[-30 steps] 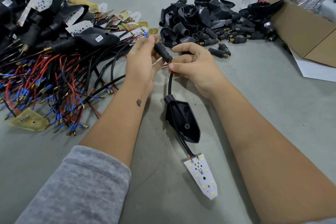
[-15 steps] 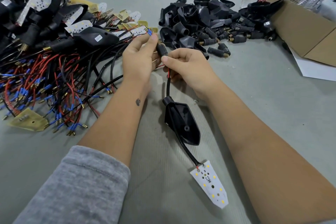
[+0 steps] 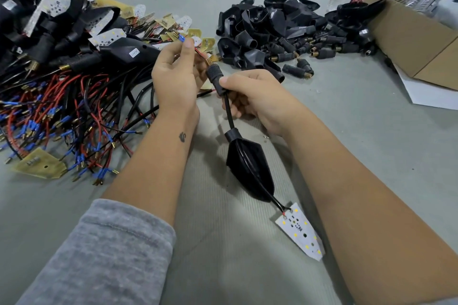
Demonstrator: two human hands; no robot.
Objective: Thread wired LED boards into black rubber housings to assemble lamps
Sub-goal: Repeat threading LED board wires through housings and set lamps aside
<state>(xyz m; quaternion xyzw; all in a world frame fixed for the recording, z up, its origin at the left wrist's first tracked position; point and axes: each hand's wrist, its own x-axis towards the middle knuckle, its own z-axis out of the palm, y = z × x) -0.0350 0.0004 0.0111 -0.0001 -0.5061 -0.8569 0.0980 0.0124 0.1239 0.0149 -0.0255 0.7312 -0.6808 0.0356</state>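
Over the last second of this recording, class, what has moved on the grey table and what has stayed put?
The left hand has drawn the red wire with the blue terminal up and away through the small black rubber stem sleeve, which the right hand grips; a brass threaded end now shows. The white LED board slid right. The black rubber housing and the piles stayed.

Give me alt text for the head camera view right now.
Left hand pinches blue-tipped wire ends while right hand grips a black rubber sleeve on a cable running through a black housing to a white LED board. Wired boards lie left, empty housings behind.
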